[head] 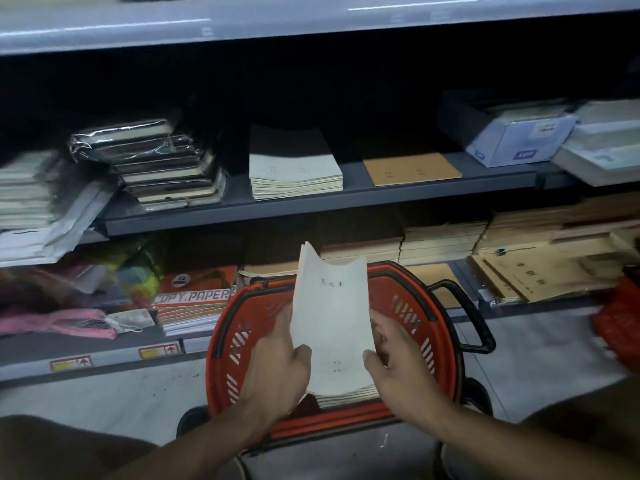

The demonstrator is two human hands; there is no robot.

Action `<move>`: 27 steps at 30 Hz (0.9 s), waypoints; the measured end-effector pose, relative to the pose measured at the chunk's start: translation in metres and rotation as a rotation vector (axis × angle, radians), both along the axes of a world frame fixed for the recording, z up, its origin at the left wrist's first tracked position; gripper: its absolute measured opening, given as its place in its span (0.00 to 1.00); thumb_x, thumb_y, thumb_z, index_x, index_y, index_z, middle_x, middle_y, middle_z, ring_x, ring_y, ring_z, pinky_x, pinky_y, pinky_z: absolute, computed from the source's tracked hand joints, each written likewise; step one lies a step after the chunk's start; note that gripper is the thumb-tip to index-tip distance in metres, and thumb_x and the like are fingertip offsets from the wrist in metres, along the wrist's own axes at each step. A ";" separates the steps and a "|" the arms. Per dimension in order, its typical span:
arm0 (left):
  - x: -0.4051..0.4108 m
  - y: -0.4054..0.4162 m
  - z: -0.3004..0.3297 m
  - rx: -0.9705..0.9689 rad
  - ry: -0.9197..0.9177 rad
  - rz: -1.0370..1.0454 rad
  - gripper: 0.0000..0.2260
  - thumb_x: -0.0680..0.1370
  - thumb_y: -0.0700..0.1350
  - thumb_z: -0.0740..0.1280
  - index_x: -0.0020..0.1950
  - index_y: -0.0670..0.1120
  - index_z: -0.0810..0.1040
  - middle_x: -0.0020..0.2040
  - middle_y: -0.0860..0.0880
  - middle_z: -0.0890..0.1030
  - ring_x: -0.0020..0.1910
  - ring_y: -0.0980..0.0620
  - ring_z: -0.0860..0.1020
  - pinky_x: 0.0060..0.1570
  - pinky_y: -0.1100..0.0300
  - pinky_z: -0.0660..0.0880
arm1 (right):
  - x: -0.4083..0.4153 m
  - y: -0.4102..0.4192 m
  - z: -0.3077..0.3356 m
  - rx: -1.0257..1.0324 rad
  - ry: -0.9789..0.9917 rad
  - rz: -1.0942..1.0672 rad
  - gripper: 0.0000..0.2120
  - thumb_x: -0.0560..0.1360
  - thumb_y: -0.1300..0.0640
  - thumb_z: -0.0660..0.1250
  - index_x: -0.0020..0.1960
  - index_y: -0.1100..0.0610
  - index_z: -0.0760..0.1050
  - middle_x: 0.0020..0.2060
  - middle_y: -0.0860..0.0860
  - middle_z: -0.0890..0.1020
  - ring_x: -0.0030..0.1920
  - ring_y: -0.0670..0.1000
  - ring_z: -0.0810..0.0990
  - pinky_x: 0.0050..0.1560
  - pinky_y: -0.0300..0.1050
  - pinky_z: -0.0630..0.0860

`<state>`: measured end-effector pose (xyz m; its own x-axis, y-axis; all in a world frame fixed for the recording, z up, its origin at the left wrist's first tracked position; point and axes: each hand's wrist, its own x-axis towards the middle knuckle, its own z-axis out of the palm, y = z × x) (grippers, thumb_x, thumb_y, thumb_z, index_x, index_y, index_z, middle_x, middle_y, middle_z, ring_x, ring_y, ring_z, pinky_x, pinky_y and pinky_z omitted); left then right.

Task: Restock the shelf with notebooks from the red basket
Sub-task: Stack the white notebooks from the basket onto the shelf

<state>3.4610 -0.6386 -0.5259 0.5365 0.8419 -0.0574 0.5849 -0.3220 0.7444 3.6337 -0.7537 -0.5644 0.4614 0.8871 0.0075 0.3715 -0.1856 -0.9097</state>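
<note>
A red basket (239, 320) with a black handle stands on the floor in front of the shelf. Both hands hold a stack of thin white notebooks (330, 306) above it, bent into a trough. My left hand (277, 362) grips the stack's left edge and my right hand (398, 362) grips its right edge. On the middle shelf (346, 199) lies a matching stack of white notebooks (294, 176). A thin tan notebook pile (410, 171) lies to its right.
Wrapped dark notebooks (162, 164) are piled at the shelf's left, boxed paper (516, 140) at its right. The bottom shelf holds copy paper packs (194, 299), tan books (440, 240) and brown folders (536, 275). Another red basket (620, 323) shows at the right edge.
</note>
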 end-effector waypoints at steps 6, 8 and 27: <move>0.003 0.001 0.021 0.073 -0.176 0.040 0.28 0.77 0.42 0.64 0.76 0.57 0.63 0.59 0.62 0.80 0.49 0.55 0.82 0.37 0.66 0.80 | 0.000 0.004 0.012 0.163 -0.006 -0.069 0.33 0.81 0.63 0.65 0.79 0.38 0.62 0.62 0.49 0.75 0.62 0.50 0.80 0.52 0.49 0.85; 0.003 0.005 0.028 0.105 -0.230 0.055 0.28 0.75 0.44 0.63 0.75 0.55 0.65 0.57 0.61 0.80 0.50 0.57 0.81 0.35 0.68 0.78 | -0.001 0.008 0.020 0.228 -0.012 -0.092 0.32 0.81 0.65 0.65 0.79 0.41 0.64 0.60 0.46 0.74 0.61 0.49 0.80 0.52 0.46 0.84; 0.037 0.086 0.080 0.171 -0.625 0.203 0.30 0.72 0.38 0.62 0.74 0.55 0.69 0.59 0.54 0.83 0.54 0.54 0.83 0.43 0.57 0.83 | 0.029 0.095 0.097 0.546 0.092 -0.141 0.23 0.81 0.69 0.65 0.71 0.51 0.72 0.60 0.50 0.82 0.58 0.52 0.82 0.54 0.46 0.82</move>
